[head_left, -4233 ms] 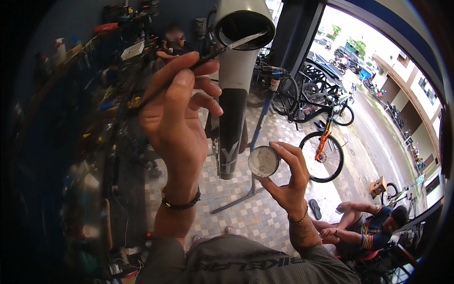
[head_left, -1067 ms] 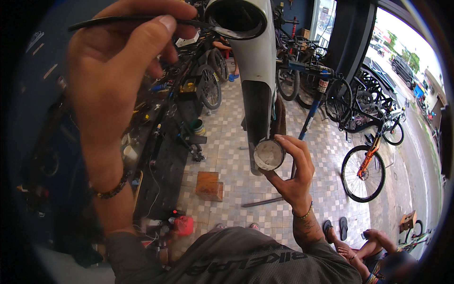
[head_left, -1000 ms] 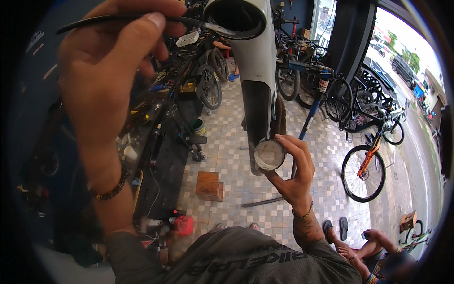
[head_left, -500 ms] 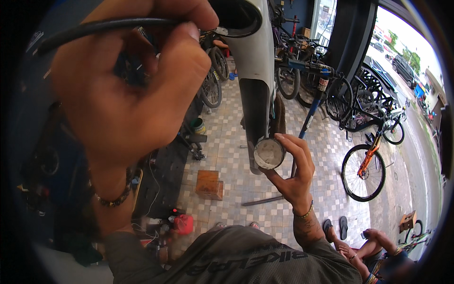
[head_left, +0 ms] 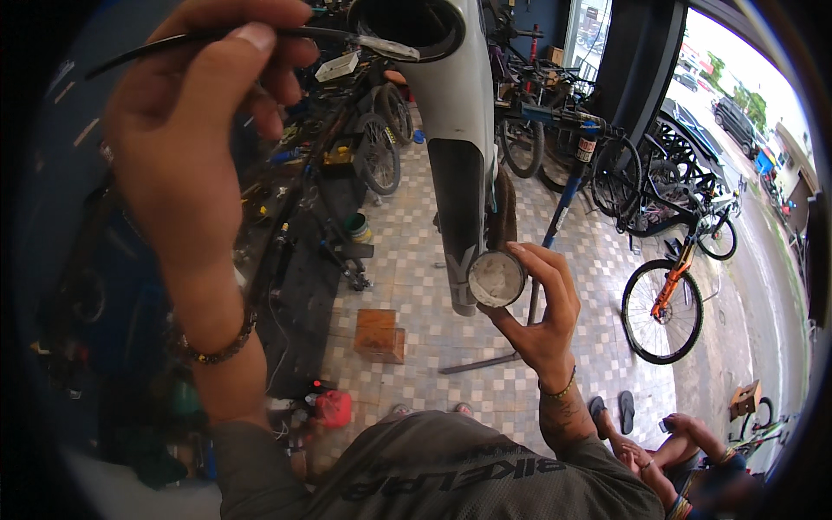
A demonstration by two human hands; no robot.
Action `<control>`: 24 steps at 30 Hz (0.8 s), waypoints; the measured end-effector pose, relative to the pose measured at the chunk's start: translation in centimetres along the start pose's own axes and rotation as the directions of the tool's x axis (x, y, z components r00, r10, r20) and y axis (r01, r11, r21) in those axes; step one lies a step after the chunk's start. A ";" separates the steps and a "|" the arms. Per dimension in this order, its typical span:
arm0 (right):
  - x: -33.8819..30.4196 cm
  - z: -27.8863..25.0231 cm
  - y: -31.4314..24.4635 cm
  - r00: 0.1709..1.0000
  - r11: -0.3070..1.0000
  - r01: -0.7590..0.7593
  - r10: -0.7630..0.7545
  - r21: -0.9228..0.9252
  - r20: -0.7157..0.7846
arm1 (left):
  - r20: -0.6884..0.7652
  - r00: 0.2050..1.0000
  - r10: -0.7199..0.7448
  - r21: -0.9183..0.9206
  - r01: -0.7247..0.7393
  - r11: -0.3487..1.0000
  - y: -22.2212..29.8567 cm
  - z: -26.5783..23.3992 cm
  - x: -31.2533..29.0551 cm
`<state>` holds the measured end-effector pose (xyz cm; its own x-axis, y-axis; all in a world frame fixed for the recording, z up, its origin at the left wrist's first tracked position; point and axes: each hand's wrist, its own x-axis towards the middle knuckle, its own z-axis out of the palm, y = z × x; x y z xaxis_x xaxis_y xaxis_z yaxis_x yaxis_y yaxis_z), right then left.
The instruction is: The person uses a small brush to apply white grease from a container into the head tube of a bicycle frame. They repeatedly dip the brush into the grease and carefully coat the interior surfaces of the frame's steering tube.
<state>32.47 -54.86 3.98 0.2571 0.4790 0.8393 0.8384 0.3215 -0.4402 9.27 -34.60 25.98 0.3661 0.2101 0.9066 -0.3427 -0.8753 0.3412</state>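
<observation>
My left hand (head_left: 195, 130) is raised close to the camera, its fingers closed round a slim black-handled brush (head_left: 390, 48). The brush's pale, paste-coated tip lies at the rim of the round opening at the top of a grey and black bicycle frame (head_left: 451, 113). Whether the tip touches the rim I cannot tell. Lower down, my right hand (head_left: 550, 303) grips a small round tub (head_left: 497, 279) of greyish-white paste between thumb and fingers. The tub's open top faces me, beside the lower end of the frame tube.
A dark workbench (head_left: 295, 225) with tools runs along the left. On the tiled floor stand a wooden block (head_left: 377, 334) and a red container (head_left: 333, 409). Several bicycles, one with an orange fork (head_left: 676, 282), line the right. Another person's hands (head_left: 685, 433) show at lower right.
My left hand has drawn back leftward from the frame's opening, and more of the brush's pale tip shows. My right hand still holds the tub at nearly the same place.
</observation>
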 end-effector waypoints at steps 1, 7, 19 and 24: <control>0.0 0.0 0.0 1.000 1.000 -0.002 0.002 0.003 0.001 | -0.010 1.000 -0.001 0.032 0.001 0.999 0.1 0.4 -0.2; 0.4 0.1 -0.9 1.000 1.000 -0.013 0.012 0.018 0.015 | -0.065 0.996 -0.060 -0.251 0.042 0.967 -1.3 1.9 -0.4; 1.3 0.2 -2.2 1.000 1.000 0.004 -0.004 -0.018 0.016 | 0.029 0.845 -0.535 -0.999 0.039 0.007 -4.4 7.5 -6.3; 2.5 -0.3 -2.4 0.997 0.999 -0.024 0.027 0.032 -0.070 | -0.145 0.918 -0.370 -0.850 0.076 0.521 -2.5 8.2 -12.5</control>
<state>31.27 -54.65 7.20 0.3121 0.4293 0.8475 0.8163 0.3353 -0.4704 12.60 -38.61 11.74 0.3375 0.5797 0.7417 -0.8862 -0.0701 0.4580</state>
